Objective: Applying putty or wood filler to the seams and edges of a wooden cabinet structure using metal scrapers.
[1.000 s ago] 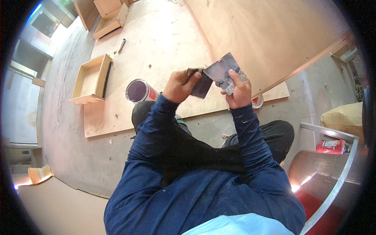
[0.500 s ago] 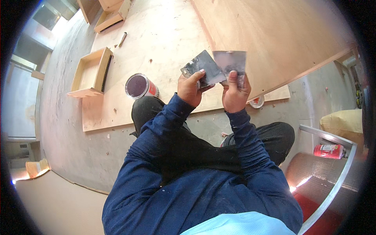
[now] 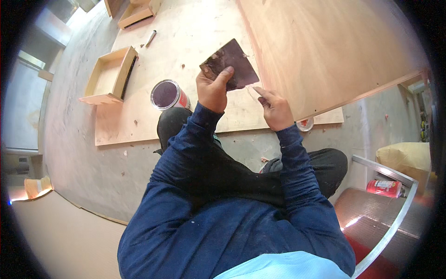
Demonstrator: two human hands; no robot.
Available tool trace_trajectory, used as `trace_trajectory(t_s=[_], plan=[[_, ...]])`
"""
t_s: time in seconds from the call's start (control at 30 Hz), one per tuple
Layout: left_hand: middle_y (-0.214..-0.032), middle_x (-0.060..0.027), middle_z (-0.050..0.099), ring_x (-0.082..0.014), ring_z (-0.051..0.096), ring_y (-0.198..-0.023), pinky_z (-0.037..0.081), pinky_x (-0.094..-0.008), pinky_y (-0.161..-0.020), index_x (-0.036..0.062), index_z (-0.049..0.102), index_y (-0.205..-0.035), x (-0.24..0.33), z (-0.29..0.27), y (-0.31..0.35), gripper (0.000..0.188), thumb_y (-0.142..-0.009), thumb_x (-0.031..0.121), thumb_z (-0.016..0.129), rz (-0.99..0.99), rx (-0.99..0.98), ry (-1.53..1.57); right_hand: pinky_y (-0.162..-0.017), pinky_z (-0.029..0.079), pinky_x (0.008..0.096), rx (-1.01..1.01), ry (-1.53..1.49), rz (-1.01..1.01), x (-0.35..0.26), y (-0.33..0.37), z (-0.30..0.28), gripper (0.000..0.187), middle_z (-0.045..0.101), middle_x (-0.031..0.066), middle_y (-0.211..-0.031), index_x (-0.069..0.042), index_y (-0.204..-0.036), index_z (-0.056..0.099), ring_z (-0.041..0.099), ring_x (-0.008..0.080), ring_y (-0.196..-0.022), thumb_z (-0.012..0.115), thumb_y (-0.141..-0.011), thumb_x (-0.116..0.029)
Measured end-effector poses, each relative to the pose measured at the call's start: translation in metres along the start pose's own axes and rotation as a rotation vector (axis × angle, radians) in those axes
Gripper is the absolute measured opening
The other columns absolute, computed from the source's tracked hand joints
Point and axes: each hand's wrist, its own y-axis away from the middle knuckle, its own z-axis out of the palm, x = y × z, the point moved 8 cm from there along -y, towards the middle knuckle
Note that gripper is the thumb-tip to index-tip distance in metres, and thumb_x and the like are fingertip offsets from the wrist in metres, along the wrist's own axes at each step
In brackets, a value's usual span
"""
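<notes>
My left hand (image 3: pixel 212 93) grips a dark, square, flat spreader (image 3: pixel 236 59), thumb on its smeared face. Pale crusted residue marks the corner by my fingers. Close by on the right, my right hand (image 3: pixel 278 109) pinches a second flat spreader (image 3: pixel 252 92), which appears nearly edge-on as a thin pale strip below the dark one's lower corner. Whether the two touch I cannot tell. An open round can (image 3: pixel 166 94) with dark brown content stands beside my left knee.
Under the work lies a plywood sheet (image 3: pixel 123 123); a large wooden panel (image 3: pixel 334 51) covers its right part. Drawer boxes (image 3: pixel 109 76) and a small handled tool (image 3: pixel 151 38) are at the left. A metal frame (image 3: pixel 388 169) and a red package (image 3: pixel 384 187) are at my right.
Both spreaders were side by side, faces showing. The left one has risen and turned; the right one has tilted edge-on and dropped below it. My view has shifted slightly.
</notes>
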Motion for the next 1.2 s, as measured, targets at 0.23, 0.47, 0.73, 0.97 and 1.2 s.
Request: trace_trajectory(t_s=[0.23,0.47,0.73,0.97,1.2], plan=[[-0.104,-0.0141,0.063,-0.0230,0.066,-0.083,0.057,-0.0326,-0.068,-0.0057,0.053,-0.115,0.013,-0.022,-0.008,0.030,-0.096,0.019,0.055,0.094,0.083,-0.218,-0.048,0.059,0.0330,0.053,-0.302,0.174,0.030,0.004,0.000,0.018,0.066,0.0126,-0.087,0.004,-0.106,0.059,0.068,0.0223,-0.064,0.056,-0.090,-0.005],[-0.096,-0.0061,0.065,-0.0131,0.061,-0.083,0.050,-0.0250,-0.073,-0.0038,0.059,-0.111,0.004,-0.006,0.006,0.029,-0.098,0.022,0.054,0.139,-0.038,-0.351,-0.043,0.058,0.0355,0.051,-0.807,0.357,-0.005,0.003,0.000,0.023,0.065,0.0132,-0.086,0.004,-0.108,0.055,0.068,0.0236,-0.063,0.058,-0.088,-0.006],[-0.060,-0.0030,0.047,-0.0081,0.039,-0.059,0.038,-0.0269,-0.053,-0.0022,0.061,-0.089,0.008,0.018,0.012,0.021,-0.096,0.017,0.055,0.088,-0.450,-0.701,-0.044,0.058,0.0348,0.054,-1.105,0.601,-0.004,-0.002,-0.020,0.026,0.065,0.0120,-0.088,0.003,-0.110,0.054,0.067,0.0224,-0.063,0.059,-0.087,-0.008],[-0.087,-0.0057,0.065,-0.0120,0.061,-0.072,0.053,-0.0279,-0.065,-0.0020,0.062,-0.105,0.030,-0.017,-0.014,0.027,-0.098,0.022,0.054,0.271,-0.113,-0.729,-0.053,0.059,0.0333,-0.030,-1.253,0.503,0.049,0.018,-0.004,0.030,0.067,0.0127,-0.094,0.003,-0.115,0.055,0.069,0.0225,-0.073,0.059,-0.090,-0.013],[-0.100,-0.0086,0.065,-0.0151,0.063,-0.084,0.053,-0.0285,-0.068,-0.0016,0.059,-0.118,0.012,-0.020,-0.018,0.034,-0.096,0.024,0.054,0.024,0.027,-0.347,-0.056,0.056,0.0286,-0.407,0.032,0.618,0.115,0.032,0.041,0.034,0.068,0.0117,-0.092,0.002,-0.120,0.060,0.067,0.0172,-0.075,0.059,-0.092,-0.018]])
